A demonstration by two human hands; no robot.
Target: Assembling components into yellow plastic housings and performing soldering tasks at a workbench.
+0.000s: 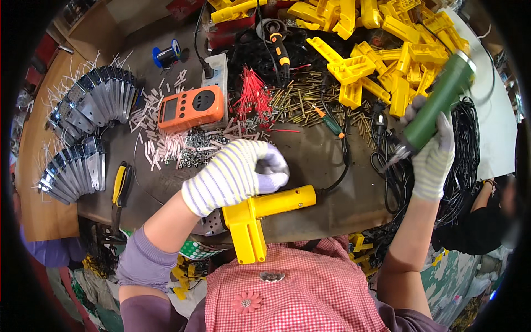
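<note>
My right hand (434, 160), in a striped knit glove, grips a green cylindrical power screwdriver (441, 99) at the right, its metal nose tilted down to the left. Close to the table's front edge lies a yellow plastic housing with a handle (249, 221); a black cord leaves the handle's end, and a perforated metal piece (213, 224) sits at its left side. Just above this housing is my left hand (232, 174), also gloved. Its fingers are curled with thumb and fingertips close together; whatever they hold, if anything, is hidden.
Yellow housing halves (401, 55) are heaped at the back right. An orange meter (191, 108) rests by a power strip, among screws (301, 102), nuts and pale sleeves. Metal blades (91, 105) with wires stand left, near yellow-handled pliers (120, 188). Black cords (464, 160) lie right, with another person beyond.
</note>
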